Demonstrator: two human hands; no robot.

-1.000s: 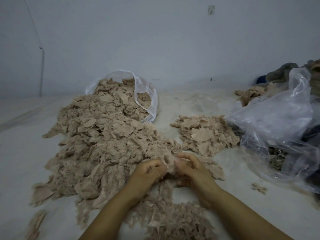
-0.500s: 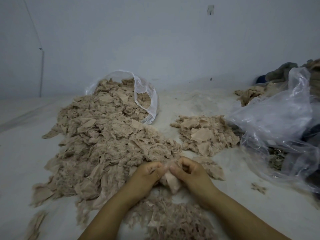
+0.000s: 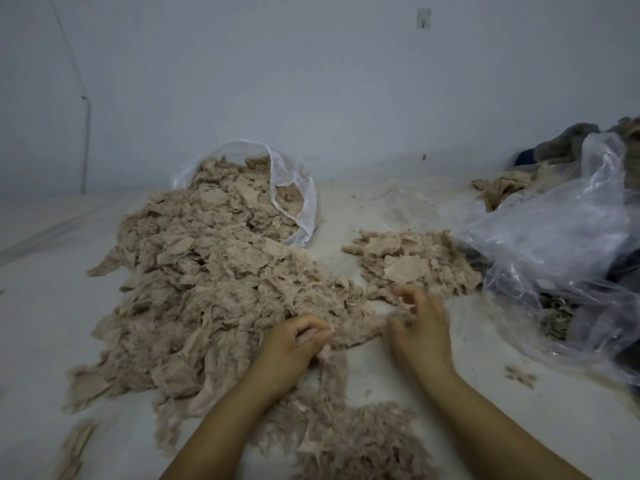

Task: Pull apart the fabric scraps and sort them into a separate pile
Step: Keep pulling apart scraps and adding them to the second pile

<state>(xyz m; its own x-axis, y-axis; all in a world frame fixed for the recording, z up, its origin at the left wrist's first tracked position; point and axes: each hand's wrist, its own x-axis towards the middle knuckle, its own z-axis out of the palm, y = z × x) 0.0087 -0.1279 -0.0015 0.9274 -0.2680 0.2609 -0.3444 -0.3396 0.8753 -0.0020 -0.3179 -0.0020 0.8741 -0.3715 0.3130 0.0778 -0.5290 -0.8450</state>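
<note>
A big heap of beige fabric scraps [image 3: 214,289] spills from a clear plastic bag [image 3: 294,188] across the left of the white surface. A smaller separate pile of scraps [image 3: 408,265] lies to the right of it. My left hand [image 3: 291,348] sits at the heap's near edge, its fingers curled round a tuft of scraps. My right hand [image 3: 420,334] is blurred, apart from the left one, just short of the smaller pile, with fingers loosely spread and nothing visibly held. Another fluffy clump of scraps [image 3: 356,441] lies between my forearms.
A large crumpled clear plastic bag [image 3: 554,244] fills the right side, with dark and beige cloth [image 3: 568,143] heaped behind it. One stray scrap [image 3: 519,375] lies near my right forearm. A pale wall closes off the back.
My hands were together, pinching one scrap between them. They have now parted: the right hand has swung right and forward toward the smaller pile, while the left stays at the heap's edge.
</note>
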